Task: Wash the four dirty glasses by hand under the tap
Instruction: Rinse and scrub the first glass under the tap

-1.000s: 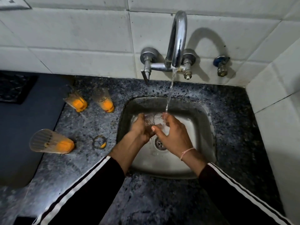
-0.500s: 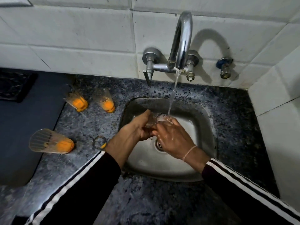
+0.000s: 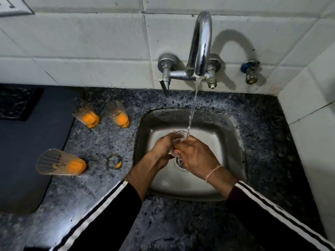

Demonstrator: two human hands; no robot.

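Both hands over the sink [image 3: 233,134], under running water from the tap [image 3: 200,44]. Left hand [image 3: 163,146] wrapped round the glass [image 3: 178,137], fingers curled on its near side; right hand [image 3: 196,156] gripping the same glass from the right, fingers curled across its lower part. Glass clear, held above the drain [image 3: 179,161], rim tilted up toward the stream [image 3: 192,109], which lands on its far edge. Compared with a second ago: hands drawn closer together, glass more covered by both palms, turned from lying sideways between fingertips to rim-up. Since half a second ago: grip much the same, right hand slid a little further over the glass. Three more glasses on the counter [image 3: 181,223] left of the sink, unmoved: two close together at the back [image 3: 87,116] [image 3: 117,115], one nearer and further left [image 3: 59,163], each with orange residue at the base. Small ring-like object with an orange spot [image 3: 114,161] between the near glass and the sink, likewise unmoved. Dark striped sleeves [image 3: 101,214] on both arms, thin thread band [image 3: 213,171] on the right wrist.
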